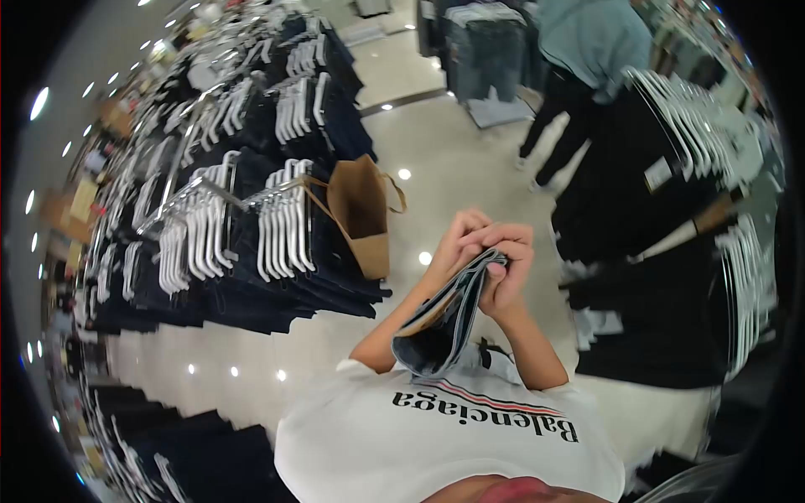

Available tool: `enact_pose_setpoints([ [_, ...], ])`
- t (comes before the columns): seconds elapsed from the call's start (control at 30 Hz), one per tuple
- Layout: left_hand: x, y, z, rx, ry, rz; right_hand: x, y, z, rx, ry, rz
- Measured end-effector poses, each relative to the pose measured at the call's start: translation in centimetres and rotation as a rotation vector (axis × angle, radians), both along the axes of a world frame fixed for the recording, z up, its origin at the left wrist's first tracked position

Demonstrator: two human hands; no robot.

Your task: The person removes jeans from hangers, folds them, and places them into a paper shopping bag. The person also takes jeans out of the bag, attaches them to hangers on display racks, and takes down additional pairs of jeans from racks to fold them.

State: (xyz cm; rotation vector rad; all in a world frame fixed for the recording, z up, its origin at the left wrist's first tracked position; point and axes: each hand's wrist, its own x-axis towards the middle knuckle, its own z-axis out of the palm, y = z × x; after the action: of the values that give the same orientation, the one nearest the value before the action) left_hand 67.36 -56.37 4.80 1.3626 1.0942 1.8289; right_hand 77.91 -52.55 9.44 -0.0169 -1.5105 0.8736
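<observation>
"Denim garment (447,325): where, relative to your hands?"

"Folded, between my hands and chest. Far end in my right hand (510,254), pinched, fingers curled over it, thumb against the cloth. Near end gapes by my white shirt (377,440)."

"Left hand?"

"Left hand (459,241) just left of that far end, fingers bent, meeting the right one's fingers. Whether it pinches cloth too, I cannot tell; partly hidden."

"Surroundings?"

"Brown bag (371,256) at the left rack's end, apart from my hands. Dark clothes (662,323) hang on the right. Ahead, a person (595,46) in a grey-blue top."
</observation>
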Motion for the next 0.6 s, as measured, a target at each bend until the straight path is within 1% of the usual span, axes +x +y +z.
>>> enact_pose_setpoints([
  [0.03,-1.0,0.1,-0.1,0.002,-0.053,0.038,-0.7,1.4,0.6,-0.006,-0.044,0.116],
  [0.07,-1.6,-0.3,0.8,0.068,-0.165,-0.007,-1.2,2.8,1.2,0.016,-0.038,0.159],
  [0.1,-2.1,-1.5,1.7,0.016,-0.472,-0.017,-1.9,4.3,1.9,0.075,-0.094,0.126],
  [0.13,-1.9,-3.3,2.8,-0.077,-0.409,0.159,-2.7,5.9,2.5,0.141,-0.143,0.091],
  [0.17,-1.5,-4.2,3.1,0.048,-0.578,0.163,-3.8,7.4,3.0,0.208,-0.181,0.049],
  [0.2,-2.1,-5.3,2.6,0.055,-0.483,0.263,-5.4,8.6,2.9,0.206,-0.134,0.022],
  [0.23,-2.1,-5.6,2.7,0.098,-0.320,0.378,-6.9,9.8,2.9,0.228,-0.107,0.053],
  [0.27,-1.9,-6.1,3.0,0.095,-0.189,0.480,-8.4,10.7,2.7,0.190,-0.103,0.013],
  [0.3,-1.1,-5.8,3.4,-0.110,-0.156,0.710,-9.9,11.3,2.5,0.143,-0.104,-0.026],
  [0.37,-2.1,-3.7,1.3,0.179,0.055,0.743,-12.3,12.4,2.8,0.133,-0.118,0.004],
  [0.43,-3.3,-1.7,-1.8,0.003,0.211,0.949,-14.6,13.2,2.7,0.116,-0.239,-0.003],
  [0.47,-4.5,0.3,-3.3,-0.006,0.256,1.026,-15.9,14.0,2.5,0.071,-0.280,0.031],
  [0.5,-5.5,2.5,-3.5,0.094,0.165,1.100,-17.3,15.0,2.8,0.087,-0.269,0.025],
  [0.57,-7.7,3.4,-4.3,-0.140,-0.011,1.064,-18.8,17.4,2.6,0.066,-0.359,0.089],
  [0.6,-8.5,4.2,-4.3,-0.087,-0.069,1.150,-19.5,18.8,2.0,0.109,-0.379,0.093],
])
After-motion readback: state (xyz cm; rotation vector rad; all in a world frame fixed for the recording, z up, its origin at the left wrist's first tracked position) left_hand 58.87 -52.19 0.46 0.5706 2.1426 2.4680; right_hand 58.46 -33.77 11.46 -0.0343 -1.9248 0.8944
